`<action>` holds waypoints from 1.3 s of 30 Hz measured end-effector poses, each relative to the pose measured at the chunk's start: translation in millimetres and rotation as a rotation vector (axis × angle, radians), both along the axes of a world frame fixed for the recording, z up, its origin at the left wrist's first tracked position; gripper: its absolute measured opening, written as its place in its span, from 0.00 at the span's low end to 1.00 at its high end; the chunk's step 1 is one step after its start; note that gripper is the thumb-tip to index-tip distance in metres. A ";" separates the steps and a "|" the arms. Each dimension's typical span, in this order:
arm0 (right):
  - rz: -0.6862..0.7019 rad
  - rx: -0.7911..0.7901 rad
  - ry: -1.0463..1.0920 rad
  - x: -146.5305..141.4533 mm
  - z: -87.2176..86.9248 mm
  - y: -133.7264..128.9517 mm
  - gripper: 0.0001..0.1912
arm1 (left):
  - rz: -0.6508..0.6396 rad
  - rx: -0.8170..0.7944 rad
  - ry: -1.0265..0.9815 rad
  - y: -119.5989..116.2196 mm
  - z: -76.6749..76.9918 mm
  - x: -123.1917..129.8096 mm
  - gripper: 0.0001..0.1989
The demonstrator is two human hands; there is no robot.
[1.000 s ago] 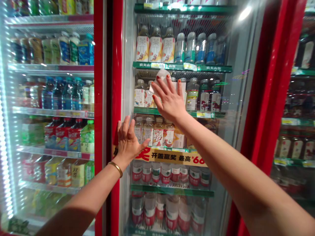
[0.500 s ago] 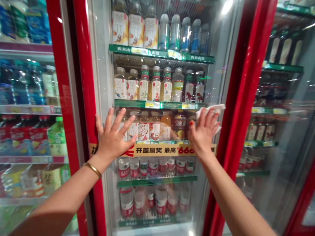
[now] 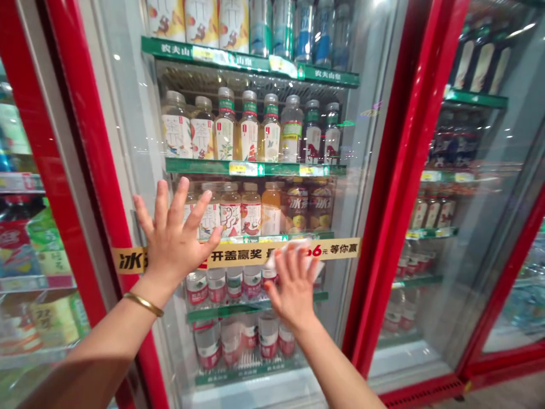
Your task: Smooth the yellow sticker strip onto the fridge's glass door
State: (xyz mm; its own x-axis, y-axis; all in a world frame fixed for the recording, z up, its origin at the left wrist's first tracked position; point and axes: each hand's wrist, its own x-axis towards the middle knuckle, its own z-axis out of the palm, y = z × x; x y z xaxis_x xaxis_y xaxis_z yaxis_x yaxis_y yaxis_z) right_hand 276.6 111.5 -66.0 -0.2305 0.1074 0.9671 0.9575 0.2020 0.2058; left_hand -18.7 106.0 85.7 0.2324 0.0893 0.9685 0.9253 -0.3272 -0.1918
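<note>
My left hand (image 3: 172, 241) lies with fingers spread on the glass door (image 3: 361, 165) of a drinks fridge, a gold bangle (image 3: 143, 304) around its wrist. It covers part of a yellow strip (image 3: 236, 255) with printed lettering that runs across the door. Lower and to the right, my right hand (image 3: 293, 289) presses a crumpled white tissue (image 3: 318, 271) to the glass, over the strip's red digits. Its fingers are stretched over the tissue and hide much of it. Behind the glass, rows of bottles (image 3: 249, 133) stand on green-edged shelves (image 3: 281, 167).
Red frames (image 3: 395, 187) border the door on both sides. To the right is another fridge with bottles (image 3: 432, 213). Packaged drinks (image 3: 49, 238) stand on shelves at the left. Reflections of lights show on the glass.
My right hand has moved the tissue down and left, from beside the shelf bottles onto the yellow strip. My left hand stays spread on the glass; the view has shifted right and down.
</note>
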 end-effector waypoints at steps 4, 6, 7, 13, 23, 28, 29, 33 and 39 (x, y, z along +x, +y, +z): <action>0.043 0.002 -0.204 10.2 -39.1 -13.7 0.36 | -0.003 -0.017 -0.010 -0.8 -0.2 0.4 0.46; -0.027 -0.014 -0.004 34.2 -46.0 -12.0 0.44 | -0.004 -0.021 -0.013 -0.8 -0.4 1.8 0.46; -0.072 -0.025 0.143 40.8 -47.6 -9.2 0.46 | -0.004 -0.023 -0.018 -0.9 -0.4 2.5 0.46; -0.045 -0.039 -0.064 -11.6 -82.9 -4.8 0.36 | -0.026 -0.044 -0.052 -2.4 0.8 2.1 0.42; -0.125 -0.139 0.381 34.4 -98.2 -4.5 0.47 | -0.027 -0.059 -0.061 -1.6 -0.2 0.7 0.40; 0.094 -0.113 -0.314 -14.5 -127.0 -16.3 0.32 | -0.008 -0.036 -0.024 -1.7 -0.5 -1.0 0.42; 0.103 -0.110 -0.333 -6.4 -130.3 -19.6 0.33 | -0.002 -0.042 -0.028 -2.2 -0.5 -0.7 0.42; -0.021 -0.136 0.179 44.4 -113.4 -15.4 0.46 | 0.007 -0.085 -0.060 -4.1 0.1 1.8 0.40; 0.063 -0.163 0.076 -3.1 -114.1 -6.6 0.39 | -0.045 -0.095 -0.084 -3.6 -0.3 1.1 0.40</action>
State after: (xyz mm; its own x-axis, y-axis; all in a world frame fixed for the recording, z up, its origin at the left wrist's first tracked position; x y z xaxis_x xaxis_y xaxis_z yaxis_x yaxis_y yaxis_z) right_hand 273.5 104.9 -180.0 -0.1682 0.2516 0.9531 0.9535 0.2867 0.0926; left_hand -17.6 102.5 85.3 0.1568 0.1723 0.9725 0.9206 -0.3820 -0.0808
